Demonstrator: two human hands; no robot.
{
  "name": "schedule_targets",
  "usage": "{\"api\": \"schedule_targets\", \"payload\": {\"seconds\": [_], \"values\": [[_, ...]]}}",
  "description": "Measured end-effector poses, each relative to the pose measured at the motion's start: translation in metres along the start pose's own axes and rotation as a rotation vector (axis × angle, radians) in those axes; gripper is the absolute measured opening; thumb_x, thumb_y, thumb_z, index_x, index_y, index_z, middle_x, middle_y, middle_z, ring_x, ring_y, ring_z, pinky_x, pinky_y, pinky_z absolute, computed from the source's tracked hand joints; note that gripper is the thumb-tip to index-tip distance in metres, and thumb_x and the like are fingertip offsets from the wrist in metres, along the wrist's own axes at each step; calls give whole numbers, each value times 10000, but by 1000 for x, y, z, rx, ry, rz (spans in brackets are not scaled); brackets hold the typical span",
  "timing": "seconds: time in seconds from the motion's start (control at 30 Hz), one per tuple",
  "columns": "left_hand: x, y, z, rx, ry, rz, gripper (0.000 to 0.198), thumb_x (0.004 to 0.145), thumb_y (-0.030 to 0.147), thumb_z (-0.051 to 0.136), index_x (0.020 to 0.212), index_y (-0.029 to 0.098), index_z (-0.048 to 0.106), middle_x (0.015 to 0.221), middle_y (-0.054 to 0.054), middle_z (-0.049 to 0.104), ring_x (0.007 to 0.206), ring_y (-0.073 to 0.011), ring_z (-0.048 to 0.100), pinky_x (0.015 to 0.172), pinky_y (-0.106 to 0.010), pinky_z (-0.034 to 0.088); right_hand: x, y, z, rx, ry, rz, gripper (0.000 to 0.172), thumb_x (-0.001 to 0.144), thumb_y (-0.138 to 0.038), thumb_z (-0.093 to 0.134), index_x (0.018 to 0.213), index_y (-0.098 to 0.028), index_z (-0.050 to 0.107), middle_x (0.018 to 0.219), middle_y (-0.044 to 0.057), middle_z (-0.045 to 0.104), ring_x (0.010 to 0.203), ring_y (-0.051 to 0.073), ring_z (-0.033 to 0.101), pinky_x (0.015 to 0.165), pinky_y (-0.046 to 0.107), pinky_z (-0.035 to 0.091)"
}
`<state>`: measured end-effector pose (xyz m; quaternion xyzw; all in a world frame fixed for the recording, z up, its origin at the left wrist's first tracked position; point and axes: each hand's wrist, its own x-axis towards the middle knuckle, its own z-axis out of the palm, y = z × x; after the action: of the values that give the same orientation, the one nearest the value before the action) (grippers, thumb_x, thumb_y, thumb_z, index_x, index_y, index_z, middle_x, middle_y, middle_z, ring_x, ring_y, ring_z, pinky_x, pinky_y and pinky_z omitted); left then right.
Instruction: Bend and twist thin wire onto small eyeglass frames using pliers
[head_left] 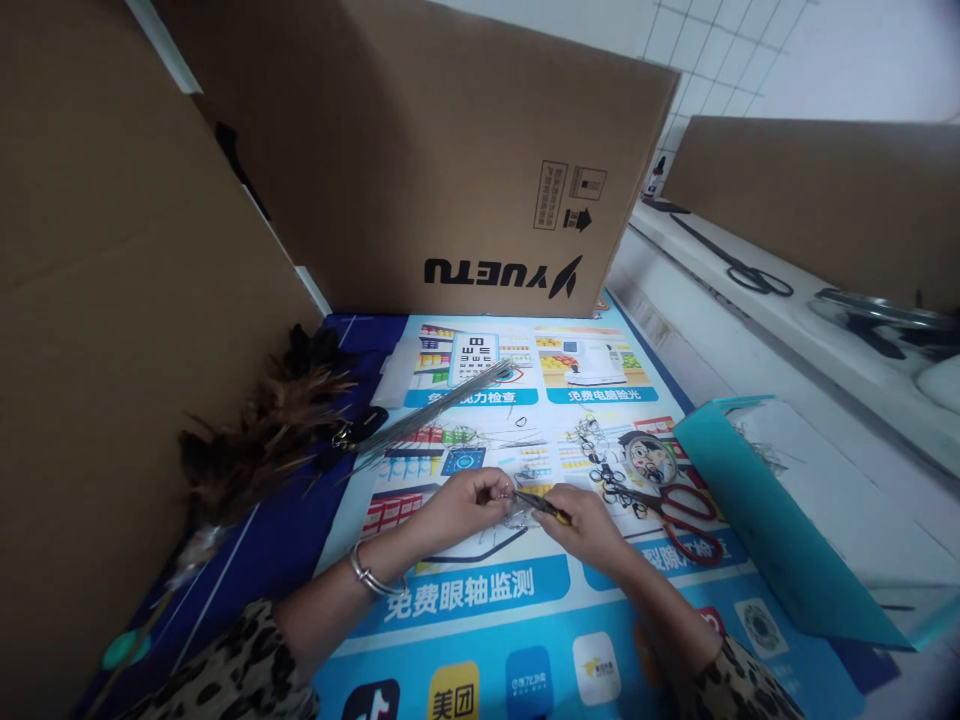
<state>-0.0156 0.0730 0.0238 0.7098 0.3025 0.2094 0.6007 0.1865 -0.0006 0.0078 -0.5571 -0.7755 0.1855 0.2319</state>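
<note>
My right hand (586,522) is wrapped round a pair of pliers (544,507) with yellow-and-black handles. The pliers' jaws point left and meet the fingertips of my left hand (476,503). That hand is closed in a pinch, and what sits between its fingers is too small to make out. Thin wire pieces lie on the printed mat below and around both hands. Beyond the left hand, a bundle of long straight wires (442,402) lies slantwise. Small dark wire loops (600,462) are scattered past the right hand, near red-handled scissors (686,515).
A round tin with a cartoon picture (649,458) stands by the loops. On the right is a teal folder-like tray (780,530) with wire bits. Brown feathers (262,430) lie at left. Cardboard panels (450,150) wall the back and left. Black scissors (750,272) rest on the ledge.
</note>
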Motion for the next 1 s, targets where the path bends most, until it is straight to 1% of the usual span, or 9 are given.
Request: {"api": "schedule_targets", "payload": {"seconds": [0.1, 0.27, 0.4, 0.6, 0.8, 1.0], "values": [[0, 0, 0, -6, 5, -12, 54, 723, 179, 509, 692, 135, 512, 607, 47, 388, 546, -72, 342, 502, -173, 276, 0, 0, -1, -34, 17, -7, 175, 844, -292, 454, 720, -186, 519, 691, 12, 547, 657, 123, 504, 572, 209, 331], [-1, -3, 2, -51, 6, -69, 132, 733, 262, 534, 713, 132, 519, 574, 56, 373, 512, -68, 332, 474, -169, 258, -2, -1, -3, -118, 36, -3, 140, 824, -280, 474, 739, -182, 526, 733, 28, 558, 694, 132, 503, 601, 217, 337], [-1, -6, 4, -70, 16, -84, 102, 724, 227, 531, 711, 125, 525, 574, 53, 392, 513, -68, 339, 478, -170, 262, -2, -1, -3, -175, 50, -5, 117, 807, -264, 491, 729, -182, 522, 739, 31, 556, 704, 139, 500, 612, 231, 330], [0, -3, 4, -78, 18, -66, 91, 724, 217, 532, 710, 128, 526, 574, 55, 390, 505, -63, 339, 469, -165, 262, -1, -1, -1, -58, 28, -2, 110, 825, -263, 483, 749, -193, 522, 722, 8, 548, 690, 126, 504, 598, 212, 330], [-2, 5, 3, -91, 36, -63, 106, 744, 241, 539, 755, 136, 533, 602, 50, 425, 479, -54, 352, 443, -160, 278, -1, 1, 1, 15, 38, 24, 161, 828, -295, 486, 708, -189, 504, 676, -7, 521, 636, 112, 491, 568, 202, 324], [-1, -2, 3, -134, 20, -58, 146, 758, 276, 551, 783, 134, 531, 596, 48, 445, 456, -47, 350, 424, -156, 278, -1, 3, 1, 33, 49, 32, 180, 824, -300, 485, 685, -187, 497, 650, -10, 504, 609, 107, 481, 550, 199, 318]]}}
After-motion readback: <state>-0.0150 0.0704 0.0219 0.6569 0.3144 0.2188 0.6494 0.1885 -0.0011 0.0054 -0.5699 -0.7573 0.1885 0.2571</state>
